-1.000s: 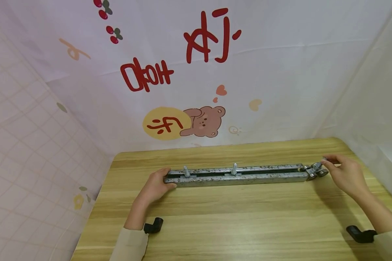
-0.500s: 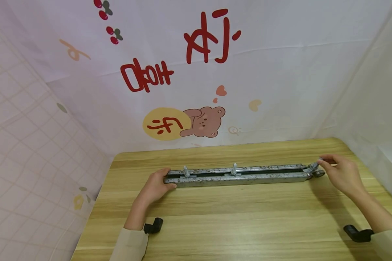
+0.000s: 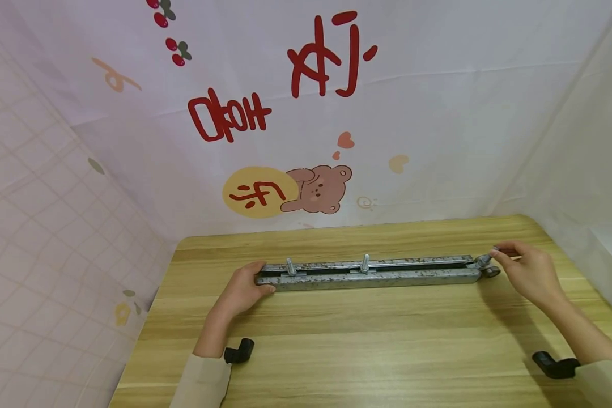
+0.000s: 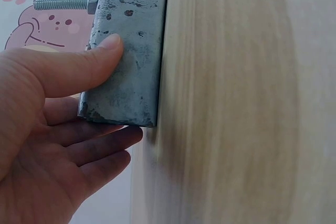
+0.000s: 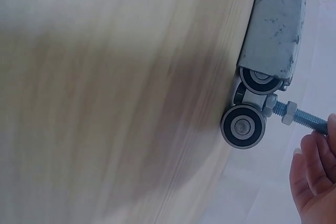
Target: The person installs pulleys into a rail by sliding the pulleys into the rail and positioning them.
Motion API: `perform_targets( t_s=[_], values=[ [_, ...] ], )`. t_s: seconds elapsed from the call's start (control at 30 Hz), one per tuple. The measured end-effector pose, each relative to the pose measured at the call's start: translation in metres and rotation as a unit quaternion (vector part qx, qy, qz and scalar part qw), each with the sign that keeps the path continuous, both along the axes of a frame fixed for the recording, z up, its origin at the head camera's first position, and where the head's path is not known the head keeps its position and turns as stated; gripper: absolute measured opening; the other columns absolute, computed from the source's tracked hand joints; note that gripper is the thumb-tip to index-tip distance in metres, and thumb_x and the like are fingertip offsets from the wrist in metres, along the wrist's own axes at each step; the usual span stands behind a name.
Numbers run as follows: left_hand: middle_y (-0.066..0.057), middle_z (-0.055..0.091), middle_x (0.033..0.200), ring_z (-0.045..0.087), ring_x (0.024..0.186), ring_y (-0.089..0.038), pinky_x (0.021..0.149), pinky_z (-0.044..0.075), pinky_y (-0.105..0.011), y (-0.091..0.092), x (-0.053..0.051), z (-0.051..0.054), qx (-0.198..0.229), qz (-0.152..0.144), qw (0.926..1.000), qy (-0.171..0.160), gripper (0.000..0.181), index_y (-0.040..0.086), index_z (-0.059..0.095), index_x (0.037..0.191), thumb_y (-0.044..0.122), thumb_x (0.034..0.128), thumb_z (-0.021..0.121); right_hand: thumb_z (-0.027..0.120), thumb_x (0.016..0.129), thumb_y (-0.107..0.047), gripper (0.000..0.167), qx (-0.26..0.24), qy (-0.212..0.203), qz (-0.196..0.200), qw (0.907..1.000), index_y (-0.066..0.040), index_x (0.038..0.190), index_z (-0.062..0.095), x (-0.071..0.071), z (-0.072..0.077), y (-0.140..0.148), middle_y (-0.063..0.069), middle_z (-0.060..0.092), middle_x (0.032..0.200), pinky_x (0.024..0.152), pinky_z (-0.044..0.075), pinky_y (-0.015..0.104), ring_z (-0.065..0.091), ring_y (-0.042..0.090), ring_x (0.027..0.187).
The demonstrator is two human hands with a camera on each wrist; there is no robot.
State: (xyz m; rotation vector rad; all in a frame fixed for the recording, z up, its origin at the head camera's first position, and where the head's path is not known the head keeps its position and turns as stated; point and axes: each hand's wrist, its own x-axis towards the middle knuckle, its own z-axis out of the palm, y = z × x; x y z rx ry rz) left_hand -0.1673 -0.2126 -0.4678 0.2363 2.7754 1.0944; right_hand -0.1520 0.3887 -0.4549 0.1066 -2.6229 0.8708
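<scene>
A slotted steel channel rail (image 3: 377,281) with dark specks lies across the table. My left hand (image 3: 241,290) grips its left end, thumb (image 4: 107,51) on the front face and the other fingers behind and below. Two threaded bolts, one left (image 3: 290,267) and one near the middle (image 3: 366,263), stick up through the slot. At the right end sits a roller trolley (image 5: 242,126). One visible wheel is partly inside the rail and another is outside. My right hand (image 3: 532,276) pinches the tip of the trolley's threaded bolt (image 5: 310,119), which carries nuts.
The wood-grain table (image 3: 367,345) runs up to a printed white cloth (image 3: 438,113) at the back. Cloth also hangs at the left and right sides. Black wrist mounts (image 3: 239,351) sit by both sleeves.
My right hand has moved left with the trolley, whose leading wheels have gone into the rail's right end. The left hand and the rail have stayed in place.
</scene>
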Motion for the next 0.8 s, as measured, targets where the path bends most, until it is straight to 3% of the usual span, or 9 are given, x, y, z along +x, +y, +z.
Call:
perform_targets(
  t_s=[0.8],
  values=[
    [-0.027,0.046,0.157,0.039,0.148,-0.045,0.117,0.039,-0.059,-0.001,0.0,-0.001,-0.002,-0.002,1.0,0.0,0.073,-0.008,0.046,0.154,0.012,0.093,0.082,0.073,0.1,-0.008,0.019,0.002,0.016,0.034,0.9993,0.007,0.111,0.074,-0.001,-0.001,-0.016,0.025,0.074,0.097,0.058,0.047,0.01,0.051,-0.019,0.078]
  ],
)
